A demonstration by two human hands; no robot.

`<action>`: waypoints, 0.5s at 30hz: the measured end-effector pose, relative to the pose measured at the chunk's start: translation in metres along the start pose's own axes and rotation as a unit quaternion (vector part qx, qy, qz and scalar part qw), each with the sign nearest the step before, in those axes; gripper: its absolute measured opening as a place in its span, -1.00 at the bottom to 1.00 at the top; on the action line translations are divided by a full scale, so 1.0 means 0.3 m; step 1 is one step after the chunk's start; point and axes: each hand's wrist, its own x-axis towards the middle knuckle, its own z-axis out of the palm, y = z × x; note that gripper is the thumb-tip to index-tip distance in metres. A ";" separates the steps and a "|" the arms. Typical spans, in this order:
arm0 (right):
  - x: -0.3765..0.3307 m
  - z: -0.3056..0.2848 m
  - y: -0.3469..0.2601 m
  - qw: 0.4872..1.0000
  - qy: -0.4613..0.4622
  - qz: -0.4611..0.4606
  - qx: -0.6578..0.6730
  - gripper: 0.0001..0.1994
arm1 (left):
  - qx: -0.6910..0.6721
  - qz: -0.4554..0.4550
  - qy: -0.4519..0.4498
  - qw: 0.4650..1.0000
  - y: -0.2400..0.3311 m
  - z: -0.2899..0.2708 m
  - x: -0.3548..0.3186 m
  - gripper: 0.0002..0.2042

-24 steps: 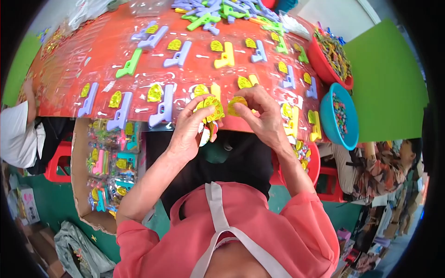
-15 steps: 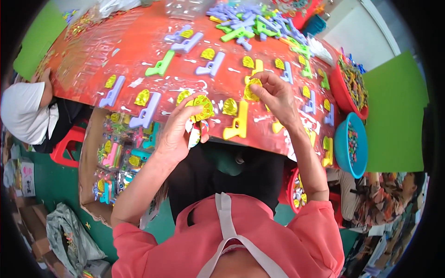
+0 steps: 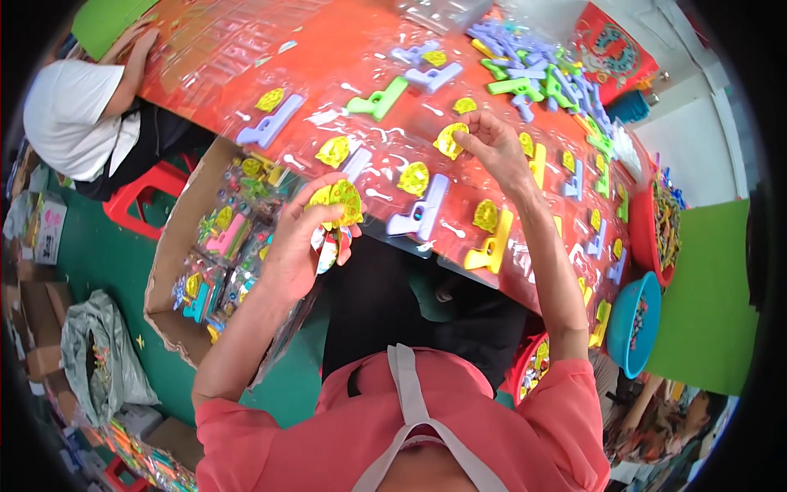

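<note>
My left hand (image 3: 295, 242) is closed around a bunch of flat yellow printed pieces (image 3: 346, 202), with red-and-white patterned bits showing below. Between thumb and fingers, my right hand (image 3: 498, 149) pinches a single yellow round piece (image 3: 448, 142) just above the red table. Below it are toy guns in clear plastic trays, each with a yellow piece beside it. Nearest are a purple toy gun (image 3: 426, 209), a yellow toy gun (image 3: 492, 244) and a green toy gun (image 3: 377, 100). Small white parts (image 3: 379, 194) lie among them.
Loose toy guns (image 3: 537, 70) are heaped at the back. Right stand a red basin (image 3: 662, 234) and a teal basin (image 3: 643, 320) of small parts. A cardboard box (image 3: 176, 271) of packed toys is at left. A person in white (image 3: 78, 115) sits far left.
The view has turned, so the table appears shifted rightward. My right hand, still pinching a yellow piece, has moved left over the table, away from a yellow toy gun. My left hand keeps its bunch.
</note>
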 end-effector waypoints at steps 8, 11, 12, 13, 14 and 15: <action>0.214 0.082 -0.038 0.993 0.019 -0.076 -0.088 -0.84 | -0.028 0.030 0.045 0.998 -0.018 -0.124 -0.094 -0.57; 0.415 0.100 0.001 0.971 0.052 -0.154 -0.175 -0.81 | -0.033 0.042 0.043 0.998 -0.007 -0.146 -0.096 -0.55; 0.470 0.116 0.041 0.961 0.076 -0.190 -0.185 -0.81 | -0.038 0.052 0.041 0.997 -0.006 -0.150 -0.091 -0.54; 0.468 0.157 -0.027 0.974 0.038 -0.113 -0.192 -0.78 | -0.041 0.055 0.052 0.996 -0.004 -0.160 -0.099 -0.52; 0.497 0.183 -0.018 0.974 0.033 -0.114 -0.192 -0.78 | -0.045 0.057 0.055 0.996 -0.005 -0.169 -0.108 -0.52; 0.537 0.181 0.005 0.969 0.018 -0.105 -0.221 -0.77 | -0.045 0.052 0.060 0.996 -0.002 -0.167 -0.109 -0.52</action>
